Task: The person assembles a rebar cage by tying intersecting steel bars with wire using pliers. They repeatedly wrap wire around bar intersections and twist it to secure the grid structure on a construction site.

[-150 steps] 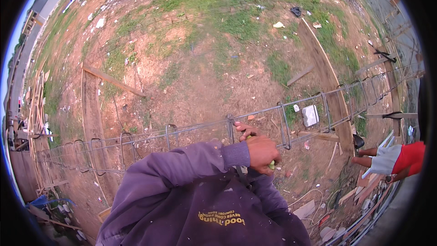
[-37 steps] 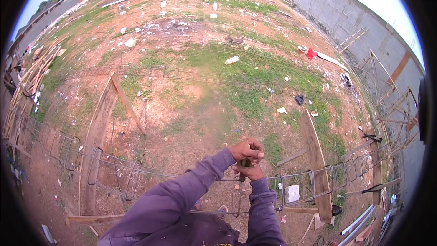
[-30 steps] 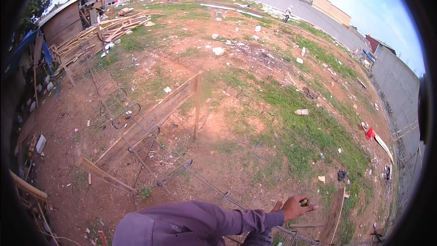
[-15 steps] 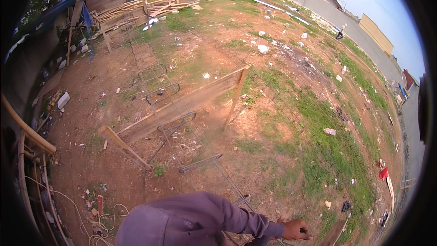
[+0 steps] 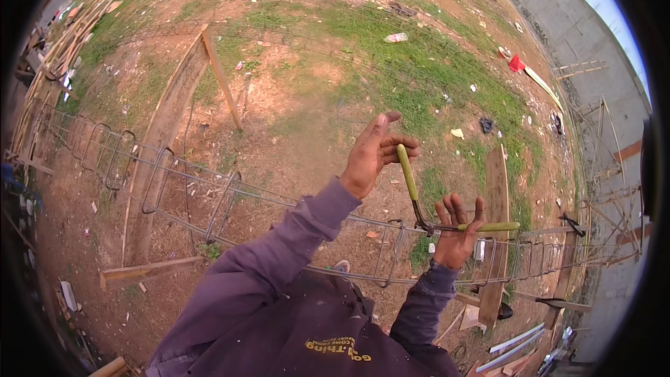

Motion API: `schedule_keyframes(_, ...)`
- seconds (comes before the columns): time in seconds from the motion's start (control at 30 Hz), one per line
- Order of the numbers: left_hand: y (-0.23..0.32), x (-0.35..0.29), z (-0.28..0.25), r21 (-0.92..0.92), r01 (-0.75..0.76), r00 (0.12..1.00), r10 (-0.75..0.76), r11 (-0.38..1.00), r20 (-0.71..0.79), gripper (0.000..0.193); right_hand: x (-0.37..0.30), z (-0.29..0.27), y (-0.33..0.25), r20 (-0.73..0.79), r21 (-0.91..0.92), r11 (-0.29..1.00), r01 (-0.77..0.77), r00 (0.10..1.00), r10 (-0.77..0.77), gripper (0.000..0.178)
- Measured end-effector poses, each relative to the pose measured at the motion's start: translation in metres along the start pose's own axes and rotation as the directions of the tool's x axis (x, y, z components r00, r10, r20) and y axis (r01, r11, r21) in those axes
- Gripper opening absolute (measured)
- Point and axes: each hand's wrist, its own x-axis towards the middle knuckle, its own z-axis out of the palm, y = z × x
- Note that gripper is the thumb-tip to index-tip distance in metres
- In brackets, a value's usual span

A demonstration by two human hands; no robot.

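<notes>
A pair of tying pincers [image 5: 417, 215] with yellow-green handles is spread wide, its dark jaws beside the steel rebar cage [image 5: 363, 221]. My left hand [image 5: 373, 153] is raised above the cage with fingers apart, the upper handle's tip against or just in front of them. Across the palm of my right hand [image 5: 457, 237] lies the other handle, caught at the thumb while the remaining fingers point up. Long bars and rectangular stirrups make up the cage, which runs left to right in front of my body. Whether the jaws grip any wire cannot be made out.
A plank on wooden stakes [image 5: 164, 119] stands under the cage at left. Another upright board [image 5: 497, 174] is just right of my right hand. A grey wall [image 5: 572, 49] with bamboo poles rises at right. Litter, including a plastic bottle [image 5: 396, 38], dots the grass.
The view has swung right and down. Both hands now show over the cage, with the pincers visible and opened wide; earlier only one hand showed at the lower edge.
</notes>
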Motion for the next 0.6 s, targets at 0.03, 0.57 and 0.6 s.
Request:
schedule_keyframes(0.03, -0.008, -0.003, 0.001, 0.007, 0.037, 0.998, -0.037, 0.999, 0.047, 0.061, -0.004, -0.005, -0.007, -0.013, -0.015, 1.0, 0.021, 1.0, -0.021, 0.056)
schedule_keyframes(0.57, -0.321, -0.21, 0.051, 0.146, 0.942, 0.181, -0.826, 0.301, 0.534, 0.04, -0.113, -0.118, -0.121, -0.251, -0.747, 0.515, -0.421, 0.895, 0.368, 0.032)
schedule_keyframes(0.6, -0.333, -0.217, 0.056, 0.158, 0.95, 0.139, -0.814, 0.271, 0.563, 0.041, -0.115, -0.13, -0.134, -0.131, -0.859, 0.411, -0.306, 0.906, 0.401, 0.03)
